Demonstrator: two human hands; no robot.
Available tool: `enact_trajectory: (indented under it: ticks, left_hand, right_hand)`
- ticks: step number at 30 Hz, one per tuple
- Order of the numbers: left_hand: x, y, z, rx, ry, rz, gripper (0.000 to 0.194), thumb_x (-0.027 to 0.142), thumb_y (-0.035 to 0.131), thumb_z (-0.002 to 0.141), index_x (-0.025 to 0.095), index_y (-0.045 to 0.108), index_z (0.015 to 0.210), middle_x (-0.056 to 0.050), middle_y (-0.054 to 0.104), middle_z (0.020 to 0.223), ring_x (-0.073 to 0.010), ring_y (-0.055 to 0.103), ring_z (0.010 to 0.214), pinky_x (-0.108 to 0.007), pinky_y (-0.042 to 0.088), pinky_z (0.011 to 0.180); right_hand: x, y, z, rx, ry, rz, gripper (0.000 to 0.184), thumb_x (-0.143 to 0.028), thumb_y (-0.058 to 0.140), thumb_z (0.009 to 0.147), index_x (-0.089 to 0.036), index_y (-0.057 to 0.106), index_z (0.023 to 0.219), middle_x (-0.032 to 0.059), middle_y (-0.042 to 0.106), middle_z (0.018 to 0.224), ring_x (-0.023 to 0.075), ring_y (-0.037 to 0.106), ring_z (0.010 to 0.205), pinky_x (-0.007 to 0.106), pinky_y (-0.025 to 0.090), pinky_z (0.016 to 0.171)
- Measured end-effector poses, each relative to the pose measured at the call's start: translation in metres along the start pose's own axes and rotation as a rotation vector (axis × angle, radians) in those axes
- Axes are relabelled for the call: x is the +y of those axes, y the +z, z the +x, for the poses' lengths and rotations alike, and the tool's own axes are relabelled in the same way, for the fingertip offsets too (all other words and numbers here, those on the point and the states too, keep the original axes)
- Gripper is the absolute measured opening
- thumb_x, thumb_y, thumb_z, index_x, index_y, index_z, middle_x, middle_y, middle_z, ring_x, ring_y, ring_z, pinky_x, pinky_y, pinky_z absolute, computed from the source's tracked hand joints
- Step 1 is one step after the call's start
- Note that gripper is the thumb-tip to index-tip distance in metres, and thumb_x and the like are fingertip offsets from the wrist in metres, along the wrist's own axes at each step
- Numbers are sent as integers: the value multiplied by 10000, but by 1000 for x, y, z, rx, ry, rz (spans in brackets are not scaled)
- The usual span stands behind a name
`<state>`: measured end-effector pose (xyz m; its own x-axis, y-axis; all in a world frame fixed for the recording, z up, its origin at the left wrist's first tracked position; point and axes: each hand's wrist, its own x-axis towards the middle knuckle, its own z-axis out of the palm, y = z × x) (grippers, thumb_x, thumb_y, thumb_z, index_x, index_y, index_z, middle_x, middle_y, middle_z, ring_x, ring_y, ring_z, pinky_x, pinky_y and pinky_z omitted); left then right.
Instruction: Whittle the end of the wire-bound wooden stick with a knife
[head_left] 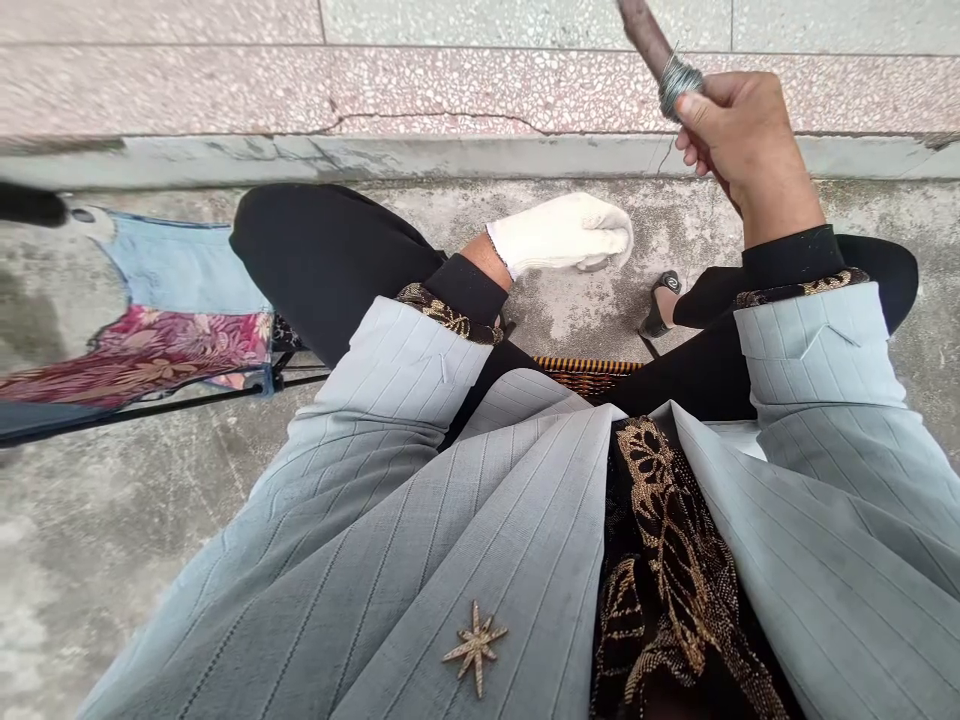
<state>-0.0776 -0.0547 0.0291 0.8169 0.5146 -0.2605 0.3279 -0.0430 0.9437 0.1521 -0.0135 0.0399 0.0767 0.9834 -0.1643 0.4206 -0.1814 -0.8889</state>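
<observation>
At the upper right my right hand is bare and closed around the lower part of a brown stick. A coil of thin silvery wire is wound about the stick, right at my thumb and fingers. One loose wire end pokes up from the coil, and the stick's far end runs out of the top of the view. My left hand, in a white knitted glove, is held lower, above the ground between my knees. Its fingers are curled together; whatever they may hold is hidden or too fine to see.
A speckled stone ledge with a crack runs across the front. On the left stands a folding seat with blue and floral fabric and a dark frame. Woven wicker shows between my legs; my shoe rests on rough concrete.
</observation>
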Motion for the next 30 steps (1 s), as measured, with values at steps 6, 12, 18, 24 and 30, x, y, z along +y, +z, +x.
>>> enact_trajectory:
  ticks: [6, 12, 18, 24, 30]
  left_hand:
    - [-1, -3, -1, 12, 43, -6, 253, 349, 575, 931, 138, 670, 828, -22, 595, 714, -102, 502, 606, -245, 387, 602]
    - [-13, -12, 3, 289, 59, 76, 209, 340, 583, 908, 177, 674, 814, -4, 609, 707, -120, 496, 655, -261, 355, 613]
    - [-27, -27, 9, 493, 161, 23, 207, 341, 562, 910, 218, 621, 754, -12, 601, 728, -125, 450, 671, -273, 356, 606]
    - [-32, -13, 18, 516, 20, -11, 205, 318, 541, 962, 206, 618, 809, -4, 596, 712, -107, 456, 622, -262, 354, 576]
    - [-20, 10, 16, 192, 63, -12, 262, 310, 527, 963, 157, 660, 798, -15, 555, 643, -105, 479, 544, -243, 334, 543]
  right_hand:
    - [0, 0, -2, -47, -6, -543, 112, -229, 737, 896, -123, 769, 910, 22, 617, 643, 137, 578, 589, 277, 432, 585]
    - [-7, -1, -4, -528, 126, -969, 224, -353, 773, 882, -150, 786, 974, 47, 686, 713, 188, 601, 708, 348, 454, 747]
    - [-13, -17, -7, -1109, 7, -552, 358, -509, 738, 902, -156, 793, 929, -10, 641, 676, 78, 457, 551, 256, 394, 591]
    - [-20, -17, -24, -716, -136, 55, 270, -374, 812, 842, -136, 780, 967, 21, 656, 714, 102, 540, 577, 241, 438, 554]
    - [-14, 2, -19, -73, -130, 327, 256, -203, 563, 1009, -172, 586, 756, 14, 583, 654, 97, 477, 502, 251, 328, 454]
